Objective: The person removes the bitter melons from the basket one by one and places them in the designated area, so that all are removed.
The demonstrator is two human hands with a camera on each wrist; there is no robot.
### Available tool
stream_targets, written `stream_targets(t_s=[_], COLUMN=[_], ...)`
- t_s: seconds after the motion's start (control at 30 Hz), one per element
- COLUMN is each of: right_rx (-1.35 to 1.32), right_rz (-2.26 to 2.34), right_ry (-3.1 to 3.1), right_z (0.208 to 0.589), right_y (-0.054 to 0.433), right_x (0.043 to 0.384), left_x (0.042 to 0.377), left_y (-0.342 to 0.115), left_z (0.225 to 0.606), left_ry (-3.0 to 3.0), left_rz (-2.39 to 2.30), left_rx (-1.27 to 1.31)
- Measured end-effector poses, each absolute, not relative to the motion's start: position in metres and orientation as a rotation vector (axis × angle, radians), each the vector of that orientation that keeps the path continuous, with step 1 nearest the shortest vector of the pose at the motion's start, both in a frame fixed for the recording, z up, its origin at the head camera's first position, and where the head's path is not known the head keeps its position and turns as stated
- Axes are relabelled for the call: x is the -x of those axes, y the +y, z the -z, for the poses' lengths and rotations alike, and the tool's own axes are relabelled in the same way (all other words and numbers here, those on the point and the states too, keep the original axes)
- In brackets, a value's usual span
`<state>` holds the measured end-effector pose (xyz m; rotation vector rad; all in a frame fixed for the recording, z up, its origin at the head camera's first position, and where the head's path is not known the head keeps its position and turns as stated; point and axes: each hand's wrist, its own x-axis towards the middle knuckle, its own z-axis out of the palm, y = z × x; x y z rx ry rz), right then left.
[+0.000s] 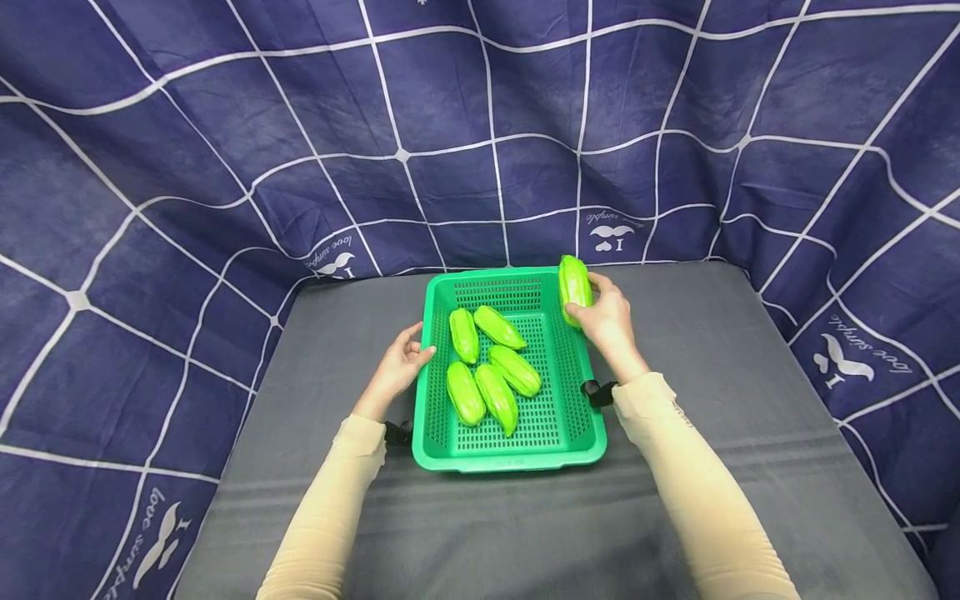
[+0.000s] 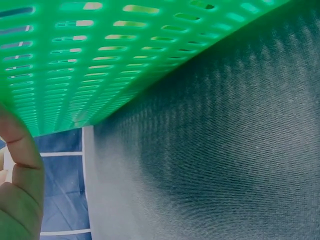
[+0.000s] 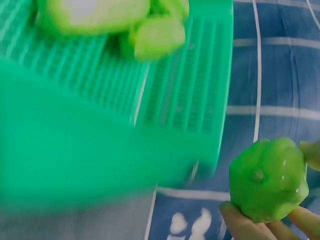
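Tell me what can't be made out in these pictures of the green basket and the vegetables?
- Left wrist view: the basket wall fills the frame; the left hand is cut off by the edge, so its touch on the basket is unclear.
- Right wrist view: motion blur smears the basket and the green gourds inside.
- Right wrist view: the right hand shows only fingertips round the held gourd.
- Head view: cloth lettering too small.

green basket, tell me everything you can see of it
The green basket is a rectangular tray of glossy plastic with slotted walls, a perforated floor and a rolled rim. It sits flat on the grey table, open side up. Five green ridged vegetables lie inside. The left hand touches its left wall; the right hand holds a sixth vegetable at the far right corner.
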<state>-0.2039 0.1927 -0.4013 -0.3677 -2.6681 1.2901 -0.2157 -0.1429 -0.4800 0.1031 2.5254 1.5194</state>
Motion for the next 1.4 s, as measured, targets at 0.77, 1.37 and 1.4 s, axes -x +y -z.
stream_targets(t_s=[0.77, 1.37, 1.4], right_rx=[0.52, 0.489, 0.491], right_rz=[-1.165, -1.108, -1.111], right_ry=[-2.869, -2.951, -2.958], right_z=[0.475, 0.498, 0.497], right_y=[0.261, 0.258, 0.257], right_x=[0.188, 0.189, 0.189], left_x=[0.216, 0.213, 0.213], left_y=[-0.139, -0.139, -0.139], left_z=[0.467, 0.468, 0.467], left_ry=[2.632, 2.607, 2.606], left_rz=[-1.306, -1.37, -1.371], left_rx=[-0.164, -0.149, -0.149])
